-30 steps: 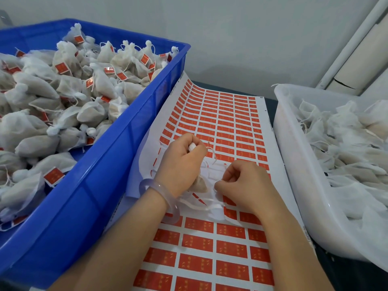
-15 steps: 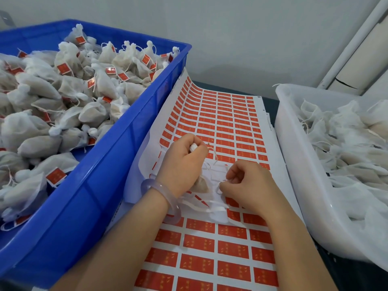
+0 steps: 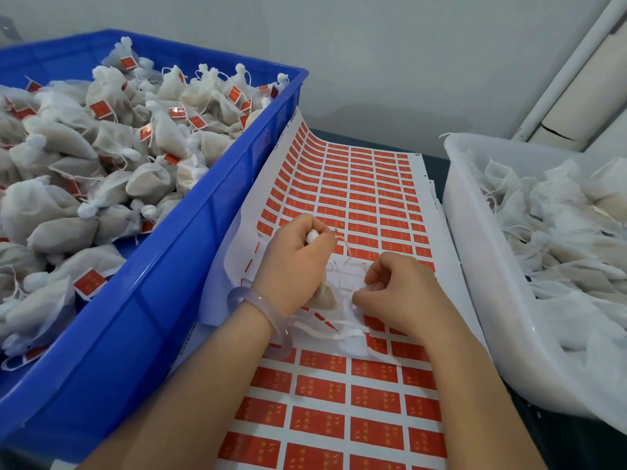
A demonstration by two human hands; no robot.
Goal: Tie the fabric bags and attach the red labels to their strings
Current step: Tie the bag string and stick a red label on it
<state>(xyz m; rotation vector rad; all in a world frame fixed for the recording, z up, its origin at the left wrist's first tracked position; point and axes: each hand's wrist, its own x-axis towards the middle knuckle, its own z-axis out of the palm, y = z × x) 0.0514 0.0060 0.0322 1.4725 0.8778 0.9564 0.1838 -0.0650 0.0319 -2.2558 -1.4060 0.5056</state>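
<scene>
Labelling step. The left hand (image 3: 291, 266) is clamped around a small white fabric bag (image 3: 324, 295) above the sheet of red rectangular labels (image 3: 356, 195); the right hand (image 3: 400, 293) has fingertips pinched together, contents unclear. Next, presumably: folding a label around the thin white string (image 3: 346, 247).

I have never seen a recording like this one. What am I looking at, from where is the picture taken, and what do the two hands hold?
There is no machine here. A person wears one camera on the head, so you look down on their own two hands. The left hand grips a small fabric bag by its neck. The right hand presses its fingertips on the sheet of red labels beside the bag; whether it pinches a label or a string I cannot tell. The blue crate on the left holds tied bags with red labels. The white tub on the right holds bags with no labels in sight.
</scene>
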